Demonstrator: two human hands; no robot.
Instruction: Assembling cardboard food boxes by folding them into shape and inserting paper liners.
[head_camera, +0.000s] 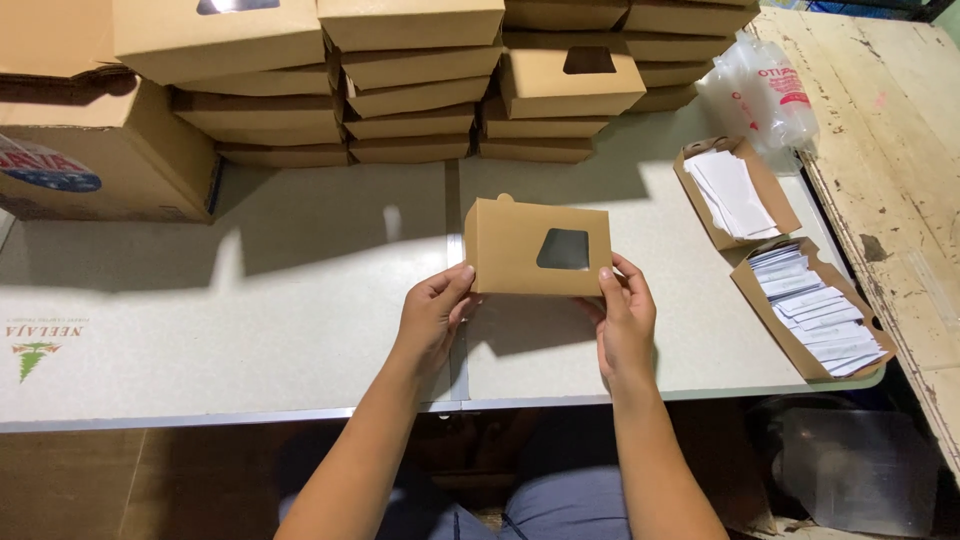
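Kraft window box (537, 247) was held up above the table (300, 300), left hand (433, 312) pinched its lower left corner, right hand (625, 318) gripped its lower right edge, stacked boxes (410, 90) stood behind, two open boxes of white slips (790, 290) lay to the right, plastic bag (765, 95) beyond.

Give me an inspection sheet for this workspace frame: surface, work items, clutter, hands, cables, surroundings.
Surface: pale table, two panels meeting at a seam, shadows across it.
Work items: small brown window box held upright above the table.
Clutter: stacked brown boxes along the far edge; large carton at left; two open trays of white slips at right; clear plastic bag.
Hands: left hand and right hand each keep a grip on a lower corner of the box.
Cables: nothing seen.
Surroundings: worn wooden board at right; dark space under the table.
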